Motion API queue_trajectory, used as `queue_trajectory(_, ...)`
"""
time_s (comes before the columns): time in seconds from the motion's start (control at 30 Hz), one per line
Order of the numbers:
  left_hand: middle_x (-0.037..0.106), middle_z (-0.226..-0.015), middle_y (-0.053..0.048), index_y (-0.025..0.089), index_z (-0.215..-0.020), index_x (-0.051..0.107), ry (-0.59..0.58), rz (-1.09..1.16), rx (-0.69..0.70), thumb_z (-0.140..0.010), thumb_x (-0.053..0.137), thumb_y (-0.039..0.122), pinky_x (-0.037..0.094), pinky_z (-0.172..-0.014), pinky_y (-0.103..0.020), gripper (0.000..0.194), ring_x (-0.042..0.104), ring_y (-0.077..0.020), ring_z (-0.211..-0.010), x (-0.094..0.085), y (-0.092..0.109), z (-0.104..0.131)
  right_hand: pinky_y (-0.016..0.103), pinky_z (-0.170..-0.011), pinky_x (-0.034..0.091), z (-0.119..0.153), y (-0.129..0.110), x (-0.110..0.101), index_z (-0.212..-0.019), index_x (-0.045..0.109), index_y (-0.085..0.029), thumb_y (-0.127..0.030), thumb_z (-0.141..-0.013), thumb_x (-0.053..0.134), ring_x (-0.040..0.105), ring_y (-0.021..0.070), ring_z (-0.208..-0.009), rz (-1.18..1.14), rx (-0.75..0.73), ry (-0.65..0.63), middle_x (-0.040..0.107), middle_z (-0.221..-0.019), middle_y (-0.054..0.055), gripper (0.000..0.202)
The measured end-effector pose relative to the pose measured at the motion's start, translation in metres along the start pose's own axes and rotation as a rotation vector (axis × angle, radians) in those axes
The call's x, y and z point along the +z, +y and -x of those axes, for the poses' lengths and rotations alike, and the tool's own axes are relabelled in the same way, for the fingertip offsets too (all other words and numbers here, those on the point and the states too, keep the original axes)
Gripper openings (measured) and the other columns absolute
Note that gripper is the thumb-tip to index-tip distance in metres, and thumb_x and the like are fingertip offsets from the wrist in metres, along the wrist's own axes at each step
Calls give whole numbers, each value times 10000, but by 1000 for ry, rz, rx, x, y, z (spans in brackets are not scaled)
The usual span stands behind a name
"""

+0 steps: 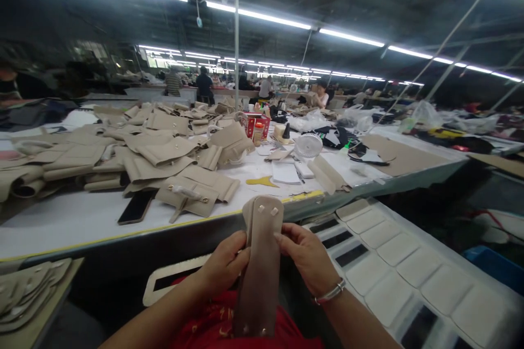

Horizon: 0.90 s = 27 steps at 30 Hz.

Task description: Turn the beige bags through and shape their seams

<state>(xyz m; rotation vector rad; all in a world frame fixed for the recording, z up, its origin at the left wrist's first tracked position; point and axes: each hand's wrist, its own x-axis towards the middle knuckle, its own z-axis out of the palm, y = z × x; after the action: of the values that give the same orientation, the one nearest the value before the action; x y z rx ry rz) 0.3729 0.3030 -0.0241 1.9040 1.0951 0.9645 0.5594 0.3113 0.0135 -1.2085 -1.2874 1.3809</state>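
A stack of long beige straps [264, 251] with rounded tops hangs upright between my two hands, in front of the table edge. Two small shiny studs show near the top of the front strap, and two more near its lower end. On the left edge of the stack, my left hand [227, 264] is closed, thumb and fingers gripping it. My right hand [307, 256], with a bracelet at the wrist, pinches the right edge near the top.
Beige sewn pieces [159, 142] are heaped on the white table [53, 229]. A dark phone [136, 207], a yellow tool [262, 181] and a small fan [308, 145] lie there too. Pale panels [397, 245] lie at right, more straps [28, 292] at left. People sit farther back.
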Motion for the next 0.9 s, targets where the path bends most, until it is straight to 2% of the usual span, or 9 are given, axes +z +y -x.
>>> queue_trajectory(0.2, 530, -731, -20, 154, -745, 507, 136, 114, -123, -898, 290, 383, 371, -633, -241, 351, 462, -130, -674, 5, 0, -1, 279, -665, 462, -11, 0, 12, -803, 627, -150, -387, -706, 613, 576, 172, -725, 133, -42, -11, 651, -773, 33, 256)
queue_trajectory(0.3, 528, -722, -25, 156, -736, 503, 181, -3, -145, -897, 279, 384, 361, -648, -253, 357, 470, -141, -686, 5, 1, -5, 280, -709, 452, -12, -1, 15, -816, 624, -156, -342, -743, 576, 578, 172, -763, 256, -114, -1, 649, -797, 31, 206)
queue_trajectory(0.4, 502, -673, -20, 162, -693, 481, 156, -142, -158, -888, 285, 378, 346, -629, -261, 352, 459, -146, -656, 3, 3, -8, 285, -746, 445, -14, 3, 14, -854, 615, -165, -310, -752, 566, 580, 170, -796, 290, -167, -4, 647, -842, 30, 184)
queue_trajectory(0.67, 514, -645, -21, 170, -656, 455, 3, -173, -176, -869, 285, 354, 345, -591, -252, 329, 480, -151, -636, 0, 10, -11, 268, -665, 455, -18, 14, 11, -804, 621, -147, -321, -603, 709, 581, 148, -703, -136, 121, -59, 655, -737, 15, 280)
queue_trajectory(0.8, 525, -624, -16, 165, -650, 470, -42, -134, -217, -859, 293, 351, 356, -573, -247, 332, 489, -149, -612, 3, 8, -12, 280, -671, 452, -15, 16, 11, -806, 650, -142, -336, -596, 724, 591, 152, -685, -215, 217, -101, 661, -724, 20, 295)
queue_trajectory(0.9, 514, -592, -6, 164, -625, 463, -58, -67, -257, -849, 301, 349, 365, -533, -237, 333, 489, -138, -572, 5, 5, -12, 281, -693, 448, -13, 18, 12, -868, 648, -160, -347, -610, 719, 595, 149, -699, -282, 233, -141, 666, -761, 15, 326)
